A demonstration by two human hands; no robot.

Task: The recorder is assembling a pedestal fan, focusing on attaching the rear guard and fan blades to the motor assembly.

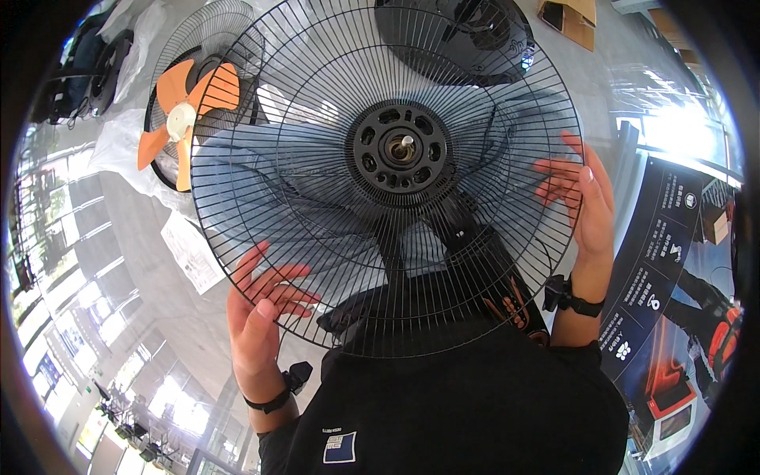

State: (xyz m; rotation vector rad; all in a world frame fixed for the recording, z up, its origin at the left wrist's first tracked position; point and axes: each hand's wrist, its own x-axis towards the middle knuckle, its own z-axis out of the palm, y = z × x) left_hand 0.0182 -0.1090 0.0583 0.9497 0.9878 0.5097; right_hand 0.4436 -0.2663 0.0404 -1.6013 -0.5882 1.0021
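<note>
A large round black wire fan grille (396,184) stands upright in front of me and covers much of the view. A metal shaft (408,141) pokes through the holed plate at its hub. My left hand (261,309) grips the lower left rim, thumb on the near side and fingers behind the wires. On the right rim, my right hand (587,198) is curled the same way, its fingers showing through the wires. Behind the grille, a black fan body with a control panel (507,305) slants down to the right, partly hidden.
Orange fan blades (170,119) lie at the left on another black grille (210,36), beside clear plastic wrapping (119,154). A glossy black round base (459,47) is at the far side. A cardboard box (571,17), a white sheet (194,249) and a printed banner (657,237) lie around.
</note>
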